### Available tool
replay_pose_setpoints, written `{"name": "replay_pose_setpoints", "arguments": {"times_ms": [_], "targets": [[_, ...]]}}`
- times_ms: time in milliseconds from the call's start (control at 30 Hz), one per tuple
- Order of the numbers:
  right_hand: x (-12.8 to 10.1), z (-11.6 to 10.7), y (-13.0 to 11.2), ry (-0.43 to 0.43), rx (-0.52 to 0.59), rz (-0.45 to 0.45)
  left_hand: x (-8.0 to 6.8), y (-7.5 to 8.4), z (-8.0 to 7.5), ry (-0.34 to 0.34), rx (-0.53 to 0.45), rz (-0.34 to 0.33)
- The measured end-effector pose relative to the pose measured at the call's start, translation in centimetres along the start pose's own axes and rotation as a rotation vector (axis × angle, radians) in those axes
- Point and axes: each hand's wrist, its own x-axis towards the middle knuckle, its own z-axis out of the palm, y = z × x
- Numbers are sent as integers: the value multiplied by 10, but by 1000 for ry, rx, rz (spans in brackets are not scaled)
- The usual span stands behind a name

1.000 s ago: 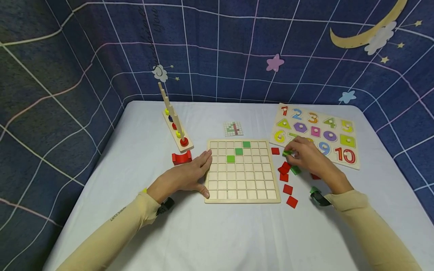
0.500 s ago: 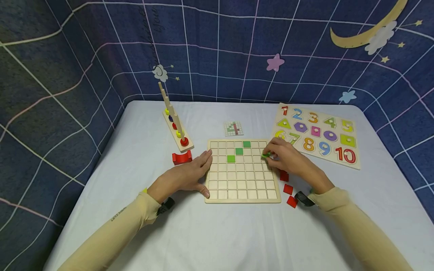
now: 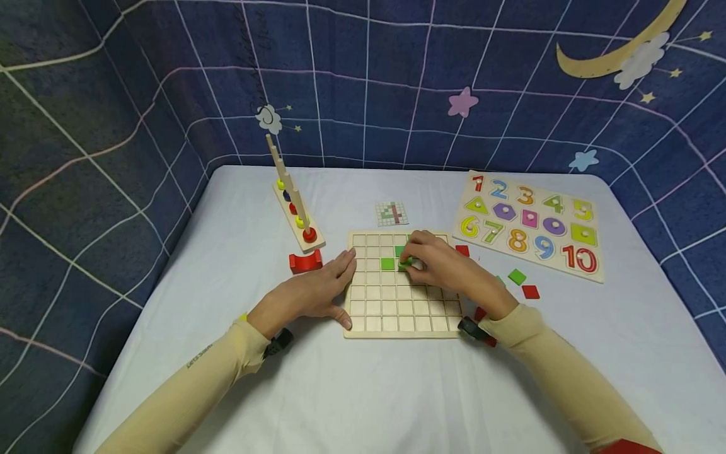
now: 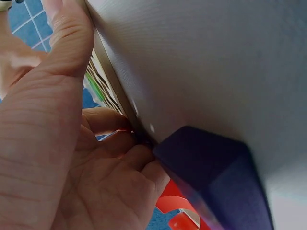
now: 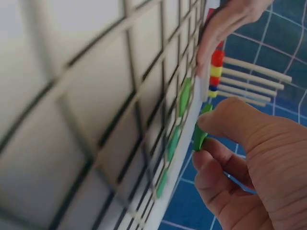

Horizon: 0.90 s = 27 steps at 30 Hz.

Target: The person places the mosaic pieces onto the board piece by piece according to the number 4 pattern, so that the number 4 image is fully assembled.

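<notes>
A wooden grid board (image 3: 391, 308) lies flat on the white table. My left hand (image 3: 312, 292) rests against its left edge, fingers straight and thumb spread toward the near corner. In the right wrist view, my right hand (image 5: 254, 153) pinches a small green square tile (image 5: 202, 128) between thumb and fingers. The head view shows that hand (image 3: 445, 261) over the board's upper middle, beside a green tile (image 3: 387, 264) set in a cell. Another set tile (image 3: 399, 251) is partly covered by the fingers. The right wrist view shows three green tiles in the grid.
Loose red tiles (image 3: 530, 292) and green tiles (image 3: 517, 277) lie right of the board. A number-and-shape puzzle (image 3: 592, 239) sits back right. A small pattern card (image 3: 391, 214) lies behind the board. At left stand a peg stacker (image 3: 299, 227) and a red arched block (image 3: 305, 261).
My right hand has carried the green tile leftward from the loose tiles to over the board's upper middle. My left hand has stayed at the board's left edge.
</notes>
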Motion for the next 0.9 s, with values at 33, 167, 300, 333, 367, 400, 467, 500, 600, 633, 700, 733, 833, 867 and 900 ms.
{"name": "replay_pose_setpoints", "arguments": {"times_ms": [33, 167, 300, 333, 367, 400, 467, 500, 600, 633, 700, 733, 833, 867, 900], "targets": [[3, 0, -2, -2, 4, -5, 0, 0, 0, 3, 0, 2], [11, 3, -9, -33, 19, -1, 1, 0, -1, -2, -8, -7], [19, 8, -17, -60, 30, -25, 1, 0, -2, -13, -20, -15], [20, 9, -19, -68, 33, -29, 0, 0, -2, -13, -23, -15], [22, 11, -21, -77, 34, -31, 0, 1, -2, -15, -25, -14], [24, 13, -23, -89, 32, -29, 0, 1, -2, -15, -28, -14], [27, 17, -27, -116, 30, -16, 0, 1, -2, -14, -29, -13], [28, 19, -28, -129, 27, -8, -1, 0, -2, -14, -28, -12], [31, 25, -30, -164, 14, 10, -1, 0, -2, -9, -20, -6], [32, 27, -30, -170, 11, 7, -1, 0, -2, -8, -16, -5], [32, 30, -30, -178, 4, -7, -1, 0, -1, -5, -8, -1], [32, 31, -30, -176, 1, -17, -1, 0, -1, -4, -5, 1], [32, 33, -30, -163, -20, -48, -1, 0, -1, -5, -2, 0], [33, 33, -30, -159, -26, -55, -1, 0, -2, -8, -3, -2], [33, 33, -30, -157, -30, -55, -1, 0, -2, -10, -4, -3]]}}
